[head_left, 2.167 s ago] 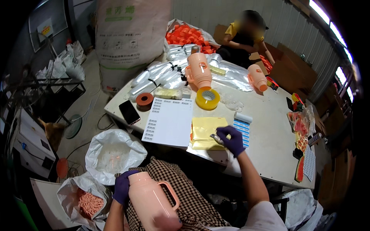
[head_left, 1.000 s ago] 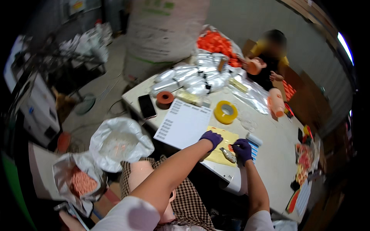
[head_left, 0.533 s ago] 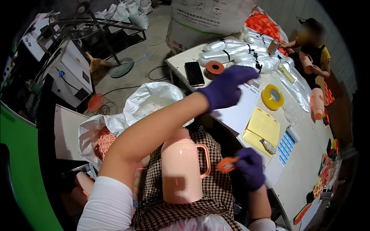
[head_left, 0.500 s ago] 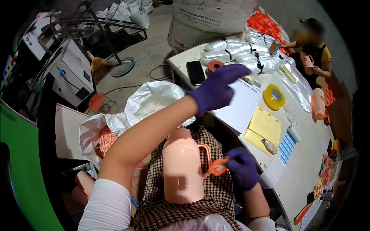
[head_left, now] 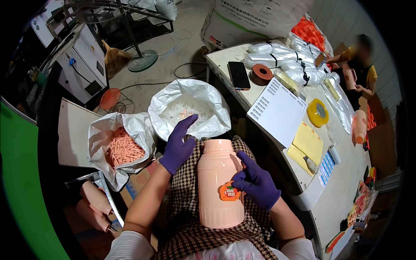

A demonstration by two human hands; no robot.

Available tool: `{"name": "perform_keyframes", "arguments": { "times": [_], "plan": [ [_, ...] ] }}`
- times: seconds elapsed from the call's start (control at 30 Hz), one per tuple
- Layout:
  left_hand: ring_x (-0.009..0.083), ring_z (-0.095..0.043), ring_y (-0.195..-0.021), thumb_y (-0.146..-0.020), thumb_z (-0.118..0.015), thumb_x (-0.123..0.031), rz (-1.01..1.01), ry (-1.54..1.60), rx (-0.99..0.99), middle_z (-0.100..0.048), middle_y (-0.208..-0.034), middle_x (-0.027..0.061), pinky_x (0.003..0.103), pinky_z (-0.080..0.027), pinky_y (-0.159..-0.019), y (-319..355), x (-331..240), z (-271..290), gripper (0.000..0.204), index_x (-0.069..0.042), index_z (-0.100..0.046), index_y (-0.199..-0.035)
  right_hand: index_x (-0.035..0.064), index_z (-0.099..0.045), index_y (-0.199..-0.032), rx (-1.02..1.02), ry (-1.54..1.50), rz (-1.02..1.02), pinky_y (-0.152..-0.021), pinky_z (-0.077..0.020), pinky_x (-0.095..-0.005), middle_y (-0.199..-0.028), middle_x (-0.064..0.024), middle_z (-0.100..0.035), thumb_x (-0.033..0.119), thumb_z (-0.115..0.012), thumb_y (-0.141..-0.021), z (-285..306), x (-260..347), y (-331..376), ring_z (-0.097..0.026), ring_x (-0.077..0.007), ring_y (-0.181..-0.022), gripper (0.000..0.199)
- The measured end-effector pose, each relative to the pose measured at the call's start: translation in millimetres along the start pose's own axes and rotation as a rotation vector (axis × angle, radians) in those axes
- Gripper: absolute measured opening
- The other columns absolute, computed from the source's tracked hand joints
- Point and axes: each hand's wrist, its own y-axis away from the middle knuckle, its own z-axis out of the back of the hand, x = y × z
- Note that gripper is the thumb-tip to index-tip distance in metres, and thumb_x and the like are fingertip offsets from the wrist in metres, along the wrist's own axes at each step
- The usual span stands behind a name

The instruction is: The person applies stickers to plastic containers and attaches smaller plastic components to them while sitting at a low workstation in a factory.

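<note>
The pink jug lies on the person's lap, on a brown checked cloth, its neck pointing away from the body toward a white plastic bag that stands open on the floor. The right hand, in a purple glove, rests against the jug's side with its fingers bent, thumb and forefinger pressing an orange round sticker onto the jug's wall. The left hand, also gloved in purple, is spread flat with nothing in it, lying just beside the jug's shoulder and close to the white bag's rim. Another bag to the left holds pink sticks. On the tabletop at right lie a white printed sheet, a yellow pad and a yellow tape roll.
</note>
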Motion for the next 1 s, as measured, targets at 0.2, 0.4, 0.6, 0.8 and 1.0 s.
{"name": "perform_keyframes", "arguments": {
  "times": [0.2, 0.4, 0.6, 0.8, 1.0],
  "plan": [
    [0.026, -0.051, -0.131, -0.088, -0.055, -0.004, 0.106, 0.082, 0.017, -0.055, -0.137, 0.0154, 0.035, -0.037, -0.112, -1, 4, -9, 0.052, -0.002, -0.051, -0.14, 0.0022, -0.033, -0.154, -0.076, 0.439, 0.213, -0.078, -0.0513, -0.0338, -0.089, -0.0095, -0.068, 0.015, -0.075, -0.088, -9, -5, 3, -0.063, -0.0179, -0.078, 0.079],
    [0.0295, -0.043, -0.139, -0.101, -0.049, -0.02, 0.059, 0.162, 0.408, -0.05, -0.148, 0.0161, 0.039, -0.03, -0.117, -7, 28, -24, 0.038, 0.003, -0.06, -0.129, 0.0065, -0.052, -0.142, -0.398, 0.908, 0.817, -0.088, -0.0483, -0.0447, -0.116, -0.0161, -0.063, 0.036, -0.079, -0.082, 8, -27, 10, -0.061, -0.0344, -0.103, 0.072],
    [0.029, -0.056, -0.125, -0.094, -0.048, -0.01, -0.025, 0.155, 0.218, -0.066, -0.125, 0.0165, 0.039, -0.037, -0.111, -15, -42, -31, 0.034, 0.006, -0.067, -0.118, 0.0125, -0.066, -0.124, -0.102, 1.015, 0.796, -0.09, -0.0545, -0.0407, -0.121, -0.0097, -0.067, 0.027, -0.07, -0.089, 47, -89, 84, -0.065, -0.0277, -0.107, 0.039],
    [0.0331, -0.068, -0.088, -0.097, -0.052, -0.019, -0.175, -0.593, 0.383, -0.072, -0.097, 0.0168, 0.042, -0.052, -0.08, -49, -94, -54, 0.025, -0.004, -0.071, -0.089, 0.0111, -0.066, -0.116, -0.78, 1.348, 0.376, -0.076, -0.0522, -0.0433, -0.096, -0.0107, -0.067, 0.023, -0.073, -0.083, 156, -55, 123, -0.065, -0.0312, -0.089, 0.036],
    [0.037, -0.066, -0.09, -0.087, -0.068, -0.03, 0.037, -0.506, 0.305, -0.071, -0.099, 0.0187, 0.046, -0.05, -0.08, -59, -40, -89, 0.026, -0.005, -0.07, -0.088, 0.012, -0.063, -0.12, -0.915, 1.389, -0.023, -0.079, -0.0515, -0.0447, -0.098, -0.0118, -0.067, 0.022, -0.075, -0.08, 240, -103, 112, -0.065, -0.0333, -0.092, 0.043]
  ]
}}
